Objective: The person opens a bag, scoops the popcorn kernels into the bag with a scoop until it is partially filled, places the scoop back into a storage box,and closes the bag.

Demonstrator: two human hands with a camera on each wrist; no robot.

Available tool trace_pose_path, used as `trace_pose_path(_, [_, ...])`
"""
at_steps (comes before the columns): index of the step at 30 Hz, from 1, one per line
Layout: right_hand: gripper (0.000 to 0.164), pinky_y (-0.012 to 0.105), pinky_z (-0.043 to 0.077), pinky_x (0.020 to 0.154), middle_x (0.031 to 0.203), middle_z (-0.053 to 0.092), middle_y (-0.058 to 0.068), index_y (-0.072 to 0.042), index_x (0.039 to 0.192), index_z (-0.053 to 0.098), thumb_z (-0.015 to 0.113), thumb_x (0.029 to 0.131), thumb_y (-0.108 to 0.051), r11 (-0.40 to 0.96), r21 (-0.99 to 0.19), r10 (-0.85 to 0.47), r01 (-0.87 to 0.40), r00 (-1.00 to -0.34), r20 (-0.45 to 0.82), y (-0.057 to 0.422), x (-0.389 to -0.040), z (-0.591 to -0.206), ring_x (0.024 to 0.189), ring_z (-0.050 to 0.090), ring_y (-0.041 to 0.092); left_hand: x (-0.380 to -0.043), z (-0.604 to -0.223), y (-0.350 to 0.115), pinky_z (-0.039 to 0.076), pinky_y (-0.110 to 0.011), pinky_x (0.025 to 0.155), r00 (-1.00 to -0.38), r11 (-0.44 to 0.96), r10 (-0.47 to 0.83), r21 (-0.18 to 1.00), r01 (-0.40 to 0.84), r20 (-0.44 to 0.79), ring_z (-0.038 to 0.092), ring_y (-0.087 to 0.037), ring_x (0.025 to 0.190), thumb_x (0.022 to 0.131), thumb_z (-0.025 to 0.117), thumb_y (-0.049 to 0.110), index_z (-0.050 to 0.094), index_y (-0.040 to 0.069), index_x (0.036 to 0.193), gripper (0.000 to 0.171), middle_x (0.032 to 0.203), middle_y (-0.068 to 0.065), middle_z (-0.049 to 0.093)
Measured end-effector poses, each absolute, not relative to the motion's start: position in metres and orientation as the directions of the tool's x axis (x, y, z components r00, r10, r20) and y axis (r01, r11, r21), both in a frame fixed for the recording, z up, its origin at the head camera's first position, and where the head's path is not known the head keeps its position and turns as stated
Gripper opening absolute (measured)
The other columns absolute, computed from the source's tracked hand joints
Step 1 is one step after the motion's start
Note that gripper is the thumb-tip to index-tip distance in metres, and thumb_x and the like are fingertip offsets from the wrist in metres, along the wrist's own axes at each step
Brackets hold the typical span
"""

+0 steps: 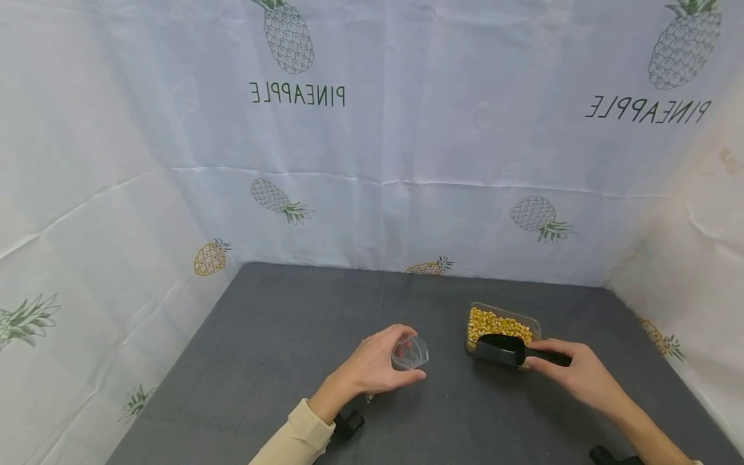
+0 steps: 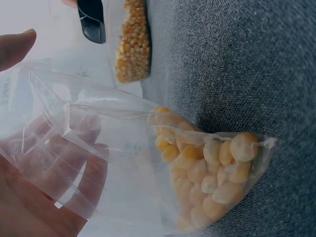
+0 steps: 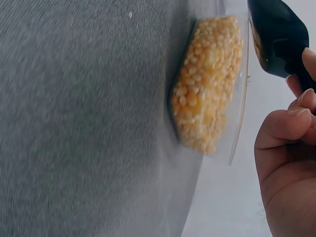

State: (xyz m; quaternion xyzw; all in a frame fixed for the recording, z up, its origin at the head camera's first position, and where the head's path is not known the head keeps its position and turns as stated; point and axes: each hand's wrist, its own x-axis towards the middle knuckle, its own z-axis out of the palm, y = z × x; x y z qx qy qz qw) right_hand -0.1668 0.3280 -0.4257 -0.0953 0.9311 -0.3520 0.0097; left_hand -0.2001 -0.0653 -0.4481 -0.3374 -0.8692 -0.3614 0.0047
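My left hand [image 1: 380, 361] curves round the upper part of a clear plastic bag [image 1: 411, 352], with the thumb on the near side and the fingers round the far side. Through the film in the left wrist view, the fingers [image 2: 91, 182] show behind it. Corn kernels [image 2: 207, 173] fill the bag's bottom, which stands on the table. My right hand [image 1: 584, 371] grips the handle of a black scoop [image 1: 501, 349], held over the near edge of a clear rectangular container [image 1: 537, 323] of yellow corn kernels [image 1: 491, 323]. The scoop's inside looks dark.
A dark grey table [image 1: 279, 336] lies under everything. White curtains [image 1: 407, 142] printed with pineapples enclose its back and sides. Black wrist straps [image 1: 349, 424] show at the wrists. A tiny pale speck [image 3: 130, 15] lies on the table near the container.
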Motion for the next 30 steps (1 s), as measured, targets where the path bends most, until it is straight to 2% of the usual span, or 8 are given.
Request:
trace_pose_path(2, [0.041,0.061,0.051,0.085,0.132,0.062,0.026,-0.006,0.128,0.069,0.071,0.097,-0.033,0.734,-0.659,-0.174,-0.161,-0.984,0.046,0.331,-0.167,-0.425,0.122,0.053,0.053,-0.200,-0.448,-0.065,0.052,-0.026,0.079,-0.771,0.511,0.583,0.623,0.592,0.255,0.062,-0.009,0.099,0.088,0.076,0.049,0.057,0.012,0.137,0.065,0.118,-0.001,0.065])
trace_pose_path(5, [0.041,0.048,0.055,0.079,0.131,0.063,0.024,-0.007,0.127,0.070,0.071,0.097,-0.034,0.740,-0.657,-0.156,-0.144,-0.987,0.040,0.336,-0.167,-0.424,0.118,0.057,0.048,-0.200,-0.448,-0.065,0.053,-0.027,0.080,-0.774,0.513,0.581,0.625,0.588,0.252,0.062,-0.009,0.100,0.088,0.076,0.049,0.057,0.012,0.137,0.065,0.118,0.000,0.064])
trace_pose_path(8, [0.040,0.036,0.054,0.071,0.130,0.064,0.022,-0.007,0.127,0.070,0.071,0.097,-0.034,0.742,-0.657,-0.145,-0.130,-0.989,0.031,0.341,-0.167,-0.422,0.113,0.061,0.042,-0.200,-0.448,-0.065,0.053,-0.027,0.080,-0.777,0.513,0.579,0.631,0.582,0.246,0.062,-0.009,0.101,0.087,0.077,0.049,0.057,0.012,0.137,0.065,0.119,0.000,0.064])
trace_pose_path(10, [0.040,0.036,0.054,0.071,0.130,0.064,0.023,-0.007,0.127,0.070,0.071,0.097,-0.034,0.746,-0.653,-0.144,-0.128,-0.989,0.030,0.344,-0.167,-0.421,0.113,0.061,0.042,-0.201,-0.448,-0.066,0.053,-0.027,0.080,-0.777,0.513,0.579,0.631,0.582,0.246,0.062,-0.009,0.101,0.087,0.077,0.049,0.057,0.012,0.137,0.065,0.119,0.000,0.064])
trace_pose_path(16, [0.044,0.052,0.054,0.076,0.133,0.060,0.029,-0.002,0.130,0.067,0.068,0.099,-0.033,0.753,-0.645,-0.148,-0.131,-0.989,0.028,0.352,-0.167,-0.419,0.121,0.052,0.055,-0.200,-0.448,-0.066,0.053,-0.027,0.079,-0.775,0.508,0.582,0.635,0.582,0.246,0.061,-0.009,0.099,0.088,0.076,0.049,0.057,0.012,0.138,0.065,0.119,0.000,0.064])
trace_pose_path(18, [0.045,0.051,0.054,0.075,0.133,0.059,0.030,-0.002,0.130,0.067,0.068,0.099,-0.034,0.761,-0.637,-0.141,-0.124,-0.990,0.024,0.355,-0.168,-0.419,0.120,0.053,0.056,-0.200,-0.448,-0.066,0.053,-0.026,0.079,-0.774,0.506,0.583,0.634,0.584,0.248,0.061,-0.009,0.099,0.088,0.076,0.049,0.057,0.012,0.138,0.065,0.118,0.001,0.064])
trace_pose_path(25, [0.047,0.036,0.050,0.064,0.133,0.060,0.029,-0.001,0.130,0.067,0.068,0.099,-0.036,0.780,-0.618,-0.117,-0.098,-0.993,0.010,0.363,-0.171,-0.419,0.111,0.060,0.044,-0.201,-0.449,-0.066,0.053,-0.027,0.079,-0.775,0.509,0.582,0.633,0.583,0.246,0.061,-0.009,0.099,0.088,0.076,0.050,0.057,0.014,0.137,0.064,0.117,0.002,0.063])
trace_pose_path(30, [0.045,0.038,0.051,0.067,0.131,0.061,0.030,0.000,0.129,0.067,0.068,0.099,-0.034,0.790,-0.602,-0.127,-0.117,-0.992,0.026,0.368,-0.174,-0.420,0.114,0.058,0.049,-0.201,-0.449,-0.066,0.053,-0.027,0.079,-0.773,0.507,0.585,0.633,0.586,0.246,0.062,-0.009,0.099,0.088,0.075,0.050,0.057,0.013,0.137,0.065,0.118,0.000,0.064])
